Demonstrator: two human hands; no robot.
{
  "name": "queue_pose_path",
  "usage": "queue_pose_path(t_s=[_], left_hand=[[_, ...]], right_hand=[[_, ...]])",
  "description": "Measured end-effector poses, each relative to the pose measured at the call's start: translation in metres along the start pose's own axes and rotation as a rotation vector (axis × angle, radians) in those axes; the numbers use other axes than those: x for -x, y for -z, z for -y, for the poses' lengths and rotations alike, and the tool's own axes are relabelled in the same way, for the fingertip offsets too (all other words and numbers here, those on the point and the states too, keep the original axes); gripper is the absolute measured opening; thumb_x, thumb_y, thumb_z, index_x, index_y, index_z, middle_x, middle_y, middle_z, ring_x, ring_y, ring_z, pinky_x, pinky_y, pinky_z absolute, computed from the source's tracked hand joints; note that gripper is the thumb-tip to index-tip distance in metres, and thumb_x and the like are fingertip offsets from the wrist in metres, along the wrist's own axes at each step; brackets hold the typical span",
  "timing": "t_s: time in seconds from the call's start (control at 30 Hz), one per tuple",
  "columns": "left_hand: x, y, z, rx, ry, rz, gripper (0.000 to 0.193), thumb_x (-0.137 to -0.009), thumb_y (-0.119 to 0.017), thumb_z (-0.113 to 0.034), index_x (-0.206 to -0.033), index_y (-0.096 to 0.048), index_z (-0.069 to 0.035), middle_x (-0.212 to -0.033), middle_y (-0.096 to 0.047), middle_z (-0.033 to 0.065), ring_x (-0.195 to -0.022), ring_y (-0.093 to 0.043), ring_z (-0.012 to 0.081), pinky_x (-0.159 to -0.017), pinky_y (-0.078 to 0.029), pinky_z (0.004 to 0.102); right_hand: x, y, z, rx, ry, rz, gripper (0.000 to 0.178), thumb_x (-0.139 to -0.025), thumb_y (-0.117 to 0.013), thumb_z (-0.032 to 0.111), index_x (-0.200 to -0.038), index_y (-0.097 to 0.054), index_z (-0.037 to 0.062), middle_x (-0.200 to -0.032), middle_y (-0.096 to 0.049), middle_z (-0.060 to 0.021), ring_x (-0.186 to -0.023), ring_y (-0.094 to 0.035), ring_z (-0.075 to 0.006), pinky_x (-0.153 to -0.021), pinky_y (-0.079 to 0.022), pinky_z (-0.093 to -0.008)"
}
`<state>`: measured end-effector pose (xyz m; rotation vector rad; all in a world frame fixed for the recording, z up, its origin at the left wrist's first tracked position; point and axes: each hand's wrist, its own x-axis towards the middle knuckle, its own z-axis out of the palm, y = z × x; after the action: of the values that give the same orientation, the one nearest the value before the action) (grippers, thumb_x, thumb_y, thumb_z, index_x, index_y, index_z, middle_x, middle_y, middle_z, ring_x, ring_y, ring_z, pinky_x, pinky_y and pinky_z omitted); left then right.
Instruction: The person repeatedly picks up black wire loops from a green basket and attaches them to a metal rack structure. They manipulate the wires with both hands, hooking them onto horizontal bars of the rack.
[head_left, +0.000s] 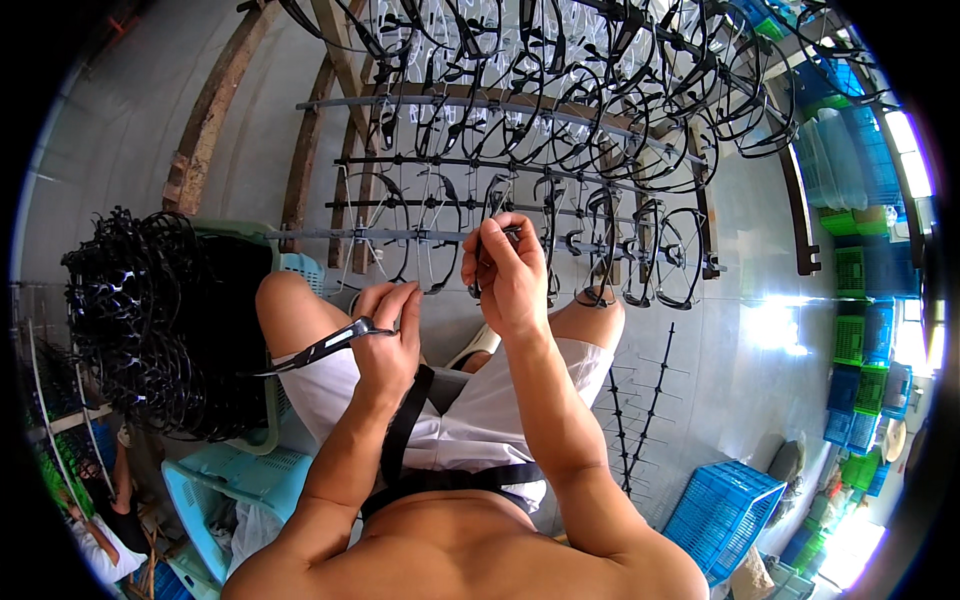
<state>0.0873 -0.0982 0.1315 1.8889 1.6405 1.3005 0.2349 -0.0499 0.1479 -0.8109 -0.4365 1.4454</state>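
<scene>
My left hand (386, 335) is closed on a black glasses frame (328, 345), which sticks out to the left over my thigh. The fingertips of that hand are pinched together near the rack. My right hand (508, 270) is raised a little farther forward, its fingers closed around a dark, thin piece at the rack's nearest bar (375, 235); this looks like part of another black glasses frame, mostly hidden by the fingers. Along that bar, several black glasses frames (680, 258) hang from thin wire hooks to both sides of my hands.
To the left, a heap of black glasses frames (130, 320) fills a green crate (262, 435). A light-blue plastic stool (235, 470) stands behind it. Farther rows of frames hang on a wooden rack (300, 160). A blue crate (722, 515) and spare hook bars (640, 410) are on the right.
</scene>
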Motion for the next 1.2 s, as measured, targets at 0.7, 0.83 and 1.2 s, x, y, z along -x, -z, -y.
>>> queue_pose_path(t_s=[0.7, 0.83, 1.2], left_hand=[[0.004, -0.003, 0.002, 0.013, 0.024, 0.000, 0.011, -0.079, -0.067, 0.000, -0.089, -0.065, -0.002, -0.082, -0.058, 0.0112, -0.071, -0.058, 0.0270, -0.062, -0.047, 0.0342], [0.003, -0.004, 0.002, 0.010, 0.009, -0.015, 0.010, -0.079, -0.067, 0.000, -0.089, -0.065, -0.002, -0.082, -0.058, 0.0114, -0.070, -0.058, 0.0271, -0.061, -0.047, 0.0343], [-0.013, -0.007, 0.003, -0.019, -0.120, -0.079, 0.012, -0.079, -0.066, 0.003, -0.090, -0.063, -0.001, -0.083, -0.058, 0.0118, -0.070, -0.059, 0.0270, -0.060, -0.048, 0.0338]], right_hand=[[0.002, 0.002, -0.001, -0.010, 0.005, 0.033, 0.010, -0.093, -0.054, 0.010, -0.093, -0.045, 0.0052, -0.075, -0.059, -0.0093, -0.055, -0.053, -0.0132, -0.047, -0.043, -0.0254], [-0.002, 0.002, 0.000, -0.014, 0.008, 0.072, 0.011, -0.093, -0.054, 0.010, -0.093, -0.045, 0.0048, -0.075, -0.059, -0.0096, -0.055, -0.054, -0.0136, -0.048, -0.043, -0.0256], [0.023, 0.006, 0.009, 0.026, -0.078, -0.040, 0.013, -0.092, -0.054, 0.010, -0.097, -0.044, 0.0032, -0.083, -0.061, -0.0123, -0.069, -0.063, -0.0200, -0.064, -0.054, -0.0317]])
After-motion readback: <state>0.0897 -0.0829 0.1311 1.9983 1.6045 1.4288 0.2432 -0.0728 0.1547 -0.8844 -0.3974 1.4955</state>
